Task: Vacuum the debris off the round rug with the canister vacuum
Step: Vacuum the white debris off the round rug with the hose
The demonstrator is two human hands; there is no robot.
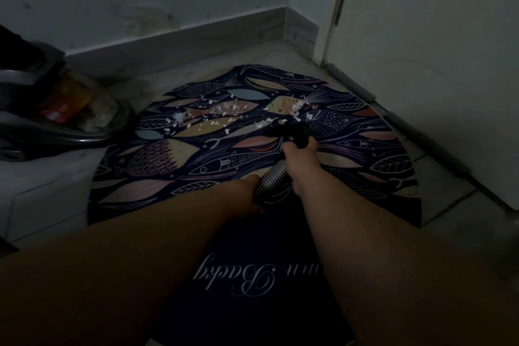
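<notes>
Gripping the murky nozzle (293,130), right hand (300,155) hides its fingers; left hand (248,194) clasps hose (270,179).

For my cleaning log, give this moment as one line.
right hand grips nozzle | left hand holds hose | debris on round rug beyond nozzle

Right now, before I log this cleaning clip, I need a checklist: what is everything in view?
round rug: one, dark blue with fish and leaf pattern, on the floor, centre
debris: many scraps, white, scattered on the rug's far half
hose: one, grey ribbed, over the rug between the hands
nozzle: one, black, at the hose's far end, beside the debris
canister vacuum: one, dark with clear bin, left of the rug
dark cloth: one, navy with white script, nearest the camera
door: one, white, right
left hand: one, holds the hose
right hand: one, grips the nozzle
</notes>
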